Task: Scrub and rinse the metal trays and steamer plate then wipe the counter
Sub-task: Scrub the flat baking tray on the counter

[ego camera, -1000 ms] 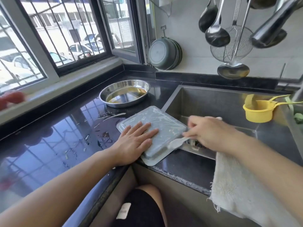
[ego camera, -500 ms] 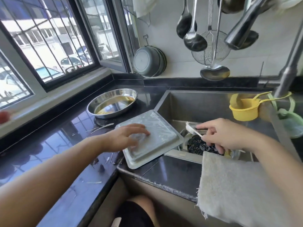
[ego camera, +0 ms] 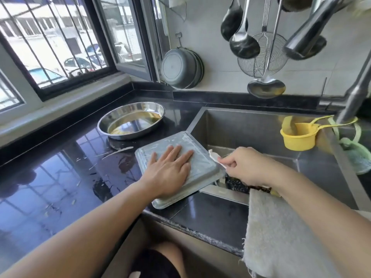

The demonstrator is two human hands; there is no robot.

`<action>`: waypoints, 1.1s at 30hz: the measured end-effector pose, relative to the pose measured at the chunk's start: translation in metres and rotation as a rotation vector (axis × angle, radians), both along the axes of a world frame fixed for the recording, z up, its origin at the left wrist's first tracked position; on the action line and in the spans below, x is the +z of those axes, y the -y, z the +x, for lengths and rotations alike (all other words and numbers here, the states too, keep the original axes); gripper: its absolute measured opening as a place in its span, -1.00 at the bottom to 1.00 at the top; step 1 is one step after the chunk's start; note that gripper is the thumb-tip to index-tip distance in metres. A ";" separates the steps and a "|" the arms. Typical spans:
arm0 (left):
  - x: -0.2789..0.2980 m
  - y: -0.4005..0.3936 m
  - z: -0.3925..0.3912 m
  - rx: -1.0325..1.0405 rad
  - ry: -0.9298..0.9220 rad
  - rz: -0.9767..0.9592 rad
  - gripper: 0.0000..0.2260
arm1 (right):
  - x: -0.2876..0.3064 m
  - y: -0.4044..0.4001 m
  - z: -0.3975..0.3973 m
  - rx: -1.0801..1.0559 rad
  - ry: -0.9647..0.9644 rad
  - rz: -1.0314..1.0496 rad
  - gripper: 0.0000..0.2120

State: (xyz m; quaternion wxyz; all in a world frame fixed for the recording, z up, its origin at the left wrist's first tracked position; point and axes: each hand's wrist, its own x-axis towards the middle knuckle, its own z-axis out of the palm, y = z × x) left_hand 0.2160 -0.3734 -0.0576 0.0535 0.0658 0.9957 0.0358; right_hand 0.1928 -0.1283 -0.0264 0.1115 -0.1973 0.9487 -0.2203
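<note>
Here the square tray (ego camera: 197,163) lies upside down at the counter's (ego camera: 60,177) inner corner, its right edge overhanging the sink (ego camera: 251,127); its upturned bottom looks pale and smeared. My left hand (ego camera: 170,173) lies flat on it, fingers straight and slightly spread, pressing it down. My right hand (ego camera: 247,165) is just beside the tray's right edge, over the sink, with thumb and fingers pinching a small white scraper (ego camera: 215,158) whose tip touches or nearly touches the tray's rim; I cannot tell which. Under that hand, in the sink, sits something dark (ego camera: 236,184) that I cannot make out. A pale towel (ego camera: 281,233) hangs over the sink's front edge below my right forearm. Behind the tray, well apart from it, an oval metal dish (ego camera: 131,120) stands upright on the counter with a shallow film of yellowish liquid inside. The black countertop between them is wet and strewn with small pale scraps. At the sink's far right a yellow scoop (ego camera: 299,136) hangs on the edge, with a green thing (ego camera: 359,157) beside it, under the faucet (ego camera: 357,97). On the wall hang ladles (ego camera: 244,44), a wire skimmer (ego camera: 261,57) and a grey pan (ego camera: 180,68). To the left is a barred window (ego camera: 52,41).
</note>
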 end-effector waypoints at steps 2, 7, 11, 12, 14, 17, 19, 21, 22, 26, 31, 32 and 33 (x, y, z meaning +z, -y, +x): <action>-0.001 0.002 0.000 -0.002 -0.006 0.001 -0.50 | 0.004 0.017 -0.022 0.010 0.018 -0.026 -0.68; 0.002 0.002 0.001 -0.016 0.000 0.004 -0.50 | 0.013 0.033 -0.040 0.019 0.037 -0.068 -0.66; 0.002 0.001 0.002 -0.015 0.000 0.006 -0.49 | 0.021 -0.003 -0.005 0.056 0.066 0.035 -0.61; 0.001 0.001 0.002 -0.017 -0.004 0.005 -0.49 | 0.023 -0.014 0.006 0.068 0.106 0.061 -0.60; 0.000 0.000 0.003 -0.024 -0.017 -0.003 -0.49 | 0.026 -0.028 0.021 0.083 0.192 0.064 -0.60; -0.001 -0.001 0.004 -0.038 -0.025 -0.005 -0.49 | 0.025 -0.025 0.011 0.077 0.198 0.024 -0.60; 0.000 -0.003 0.005 -0.048 -0.027 0.000 -0.48 | 0.026 -0.004 -0.010 0.069 0.148 0.020 -0.62; 0.000 -0.002 0.006 -0.055 -0.035 0.000 -0.48 | 0.026 0.026 -0.038 0.055 0.109 0.006 -0.67; 0.000 -0.001 0.006 -0.057 -0.042 -0.003 -0.48 | 0.024 0.042 -0.054 0.047 0.083 -0.001 -0.70; -0.002 0.002 0.004 -0.059 -0.055 -0.004 -0.48 | 0.019 0.085 -0.103 0.014 0.027 0.063 -0.67; -0.005 0.003 0.003 -0.059 -0.062 0.001 -0.48 | 0.025 0.068 -0.084 0.047 0.010 0.069 -0.68; -0.005 0.003 0.002 -0.058 -0.062 0.002 -0.47 | 0.025 0.056 -0.073 0.052 0.035 0.059 -0.69; -0.006 0.002 0.002 -0.057 -0.060 0.004 -0.47 | 0.026 0.044 -0.059 0.060 0.066 0.061 -0.68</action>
